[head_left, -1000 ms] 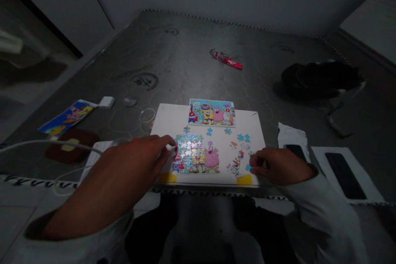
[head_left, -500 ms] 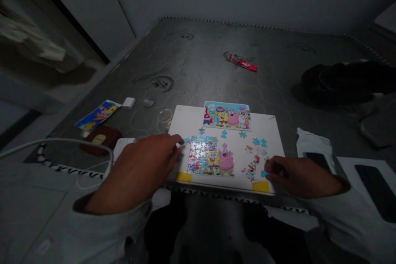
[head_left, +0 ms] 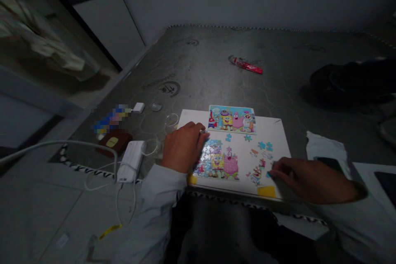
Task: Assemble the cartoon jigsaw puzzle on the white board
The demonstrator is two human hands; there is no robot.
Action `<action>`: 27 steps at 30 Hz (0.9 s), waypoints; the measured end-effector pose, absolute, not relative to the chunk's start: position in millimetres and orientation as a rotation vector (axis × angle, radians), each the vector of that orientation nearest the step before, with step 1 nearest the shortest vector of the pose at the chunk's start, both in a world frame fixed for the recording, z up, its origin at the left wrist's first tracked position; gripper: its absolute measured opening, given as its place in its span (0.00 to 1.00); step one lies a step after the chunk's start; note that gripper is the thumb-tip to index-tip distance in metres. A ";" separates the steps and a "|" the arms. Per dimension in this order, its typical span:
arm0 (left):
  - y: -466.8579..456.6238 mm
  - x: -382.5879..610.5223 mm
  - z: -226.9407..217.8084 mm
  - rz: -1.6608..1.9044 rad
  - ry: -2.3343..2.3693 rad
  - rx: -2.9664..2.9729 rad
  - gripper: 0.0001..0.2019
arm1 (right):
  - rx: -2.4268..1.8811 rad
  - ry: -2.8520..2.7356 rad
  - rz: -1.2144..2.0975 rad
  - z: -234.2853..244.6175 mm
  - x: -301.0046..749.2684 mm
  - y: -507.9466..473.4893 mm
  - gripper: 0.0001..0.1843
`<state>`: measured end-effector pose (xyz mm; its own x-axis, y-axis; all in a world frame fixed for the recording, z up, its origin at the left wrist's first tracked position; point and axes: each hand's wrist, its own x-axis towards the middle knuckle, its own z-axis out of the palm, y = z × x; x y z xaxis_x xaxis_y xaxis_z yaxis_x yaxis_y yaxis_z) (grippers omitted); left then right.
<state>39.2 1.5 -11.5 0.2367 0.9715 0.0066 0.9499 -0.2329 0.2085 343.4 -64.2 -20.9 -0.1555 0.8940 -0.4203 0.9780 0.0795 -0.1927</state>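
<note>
On a white board (head_left: 278, 132) lies a partly assembled jigsaw puzzle (head_left: 218, 161) with cartoon figures. My left hand (head_left: 184, 146) reaches over its upper left edge, thumb and forefinger closed at a small puzzle piece, mostly hidden by the fingers. At the board's right side my right hand (head_left: 305, 177) pinches a blue puzzle piece (head_left: 269, 174) between thumb and fingertips. Several loose pieces lie near it, among them a blue piece (head_left: 261, 145) and a cluster of joined pieces (head_left: 256, 174). Above the puzzle rests a picture card (head_left: 232, 119) with the cartoon figures.
Left of the board are a white power bank (head_left: 130, 161) with a cable, a brown box (head_left: 115, 142), a white adapter (head_left: 138, 107) and a clear tape ring (head_left: 171, 120). A red wrapper (head_left: 247, 66) lies further back. Right are tissue (head_left: 324, 146) and a dark phone (head_left: 329, 164).
My left hand has moved right and up from the puzzle's left side to a loose piece above it. My right hand stays by the blue piece. The view has shifted slightly.
</note>
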 end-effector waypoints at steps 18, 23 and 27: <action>15.1 46.6 -21.8 0.368 1.781 2.167 0.06 | 1.919 2.178 -0.614 -12.2 343.4 -73.7 0.15; 10.9 51.4 -12.8 0.452 1.634 2.190 0.05 | 1.885 2.183 -0.653 -13.2 340.8 -74.2 0.16; 8.0 57.3 -15.9 0.499 1.433 2.186 0.07 | 1.927 2.201 -0.567 -12.9 334.9 -76.6 0.15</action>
<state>57.3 8.0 -15.9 0.3862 0.9215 0.0416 0.7481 -0.3393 0.5703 334.9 -76.6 -12.9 -0.1562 0.9185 -0.3633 0.9797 0.0972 -0.1755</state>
